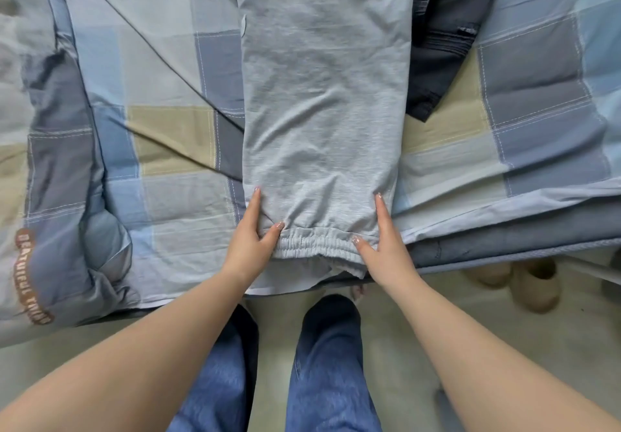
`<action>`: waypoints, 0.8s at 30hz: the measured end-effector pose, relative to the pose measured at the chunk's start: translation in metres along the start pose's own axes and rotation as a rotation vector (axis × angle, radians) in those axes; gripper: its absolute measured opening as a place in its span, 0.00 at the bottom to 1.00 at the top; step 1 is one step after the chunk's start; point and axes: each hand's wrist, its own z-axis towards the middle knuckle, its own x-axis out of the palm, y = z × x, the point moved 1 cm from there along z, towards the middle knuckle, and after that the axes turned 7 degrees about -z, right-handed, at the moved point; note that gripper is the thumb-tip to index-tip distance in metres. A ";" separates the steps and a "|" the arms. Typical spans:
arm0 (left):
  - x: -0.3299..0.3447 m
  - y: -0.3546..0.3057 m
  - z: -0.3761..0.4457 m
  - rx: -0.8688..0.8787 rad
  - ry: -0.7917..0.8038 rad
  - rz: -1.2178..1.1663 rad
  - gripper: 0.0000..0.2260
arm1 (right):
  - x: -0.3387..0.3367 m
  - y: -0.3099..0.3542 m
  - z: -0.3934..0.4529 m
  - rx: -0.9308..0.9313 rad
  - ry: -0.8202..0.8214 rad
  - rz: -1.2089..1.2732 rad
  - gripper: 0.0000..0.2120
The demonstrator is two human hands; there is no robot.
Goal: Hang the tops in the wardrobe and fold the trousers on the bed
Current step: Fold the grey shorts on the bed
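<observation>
Trousers: light grey sweatpants (322, 102) lie lengthwise on the checked bedcover (168, 149), elastic waistband (316, 248) at the near edge.
Left hand (250, 238): fingers straight along the sweatpants' left edge, thumb on the fabric just above the waistband, pinching that edge.
Right hand (383, 243): mirrors it on the right edge, thumb on the waistband.
Dark garment (440, 38): right of the sweatpants, partly under them.
Slippers (517, 278): on the floor, right of the waistband.
</observation>
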 end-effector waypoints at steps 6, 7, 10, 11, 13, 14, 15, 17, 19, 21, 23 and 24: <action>-0.005 0.026 -0.044 -0.135 0.168 -0.013 0.17 | 0.012 -0.026 -0.045 0.067 0.088 -0.077 0.36; -0.007 0.035 -0.056 -0.210 0.176 -0.049 0.15 | 0.018 -0.033 -0.058 0.097 0.111 -0.077 0.35; -0.015 0.058 -0.096 -0.412 0.215 -0.145 0.10 | 0.037 -0.052 -0.103 0.203 0.157 -0.050 0.31; -0.018 0.063 -0.107 -0.453 0.213 -0.180 0.10 | 0.041 -0.054 -0.115 0.224 0.143 -0.031 0.29; -0.024 0.064 -0.118 -0.484 0.163 -0.211 0.09 | 0.044 -0.050 -0.130 0.239 0.054 0.013 0.26; -0.027 0.062 -0.119 -0.489 0.131 -0.227 0.09 | 0.043 -0.045 -0.132 0.238 -0.008 0.041 0.24; -0.030 0.057 -0.118 -0.488 0.101 -0.255 0.10 | 0.040 -0.038 -0.132 0.225 -0.069 0.076 0.23; -0.037 0.036 -0.110 -0.407 0.053 -0.314 0.15 | 0.028 -0.018 -0.126 0.162 -0.168 0.134 0.20; -0.044 0.009 -0.096 -0.231 0.024 -0.335 0.19 | 0.012 0.004 -0.110 0.090 -0.222 0.185 0.16; -0.049 -0.018 -0.079 -0.124 0.040 -0.390 0.18 | -0.004 0.025 -0.092 0.062 -0.234 0.281 0.12; -0.052 -0.041 -0.059 -0.143 0.047 -0.512 0.12 | -0.019 0.042 -0.069 0.088 -0.233 0.401 0.08; -0.053 -0.049 -0.050 -0.166 0.046 -0.583 0.11 | -0.024 0.049 -0.058 0.127 -0.226 0.472 0.06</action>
